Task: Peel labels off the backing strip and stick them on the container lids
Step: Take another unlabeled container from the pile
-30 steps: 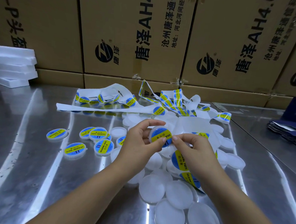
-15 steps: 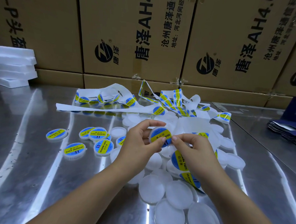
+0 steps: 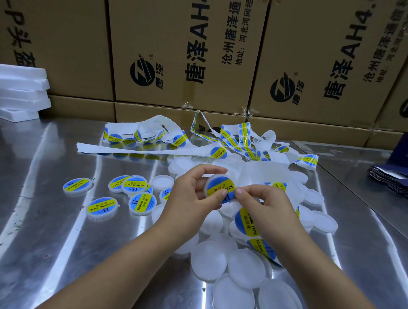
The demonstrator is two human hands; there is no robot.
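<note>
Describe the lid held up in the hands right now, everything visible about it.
The lid is a small round disc of translucent white plastic, its rim showing round a blue label with a yellow band and black print, partly covered. It is held above the pile of bare lids, tilted with its labelled face toward the camera. The left hand grips it, forefinger arched over the top edge and thumb on the lower face. The right hand pinches its right edge.
</note>
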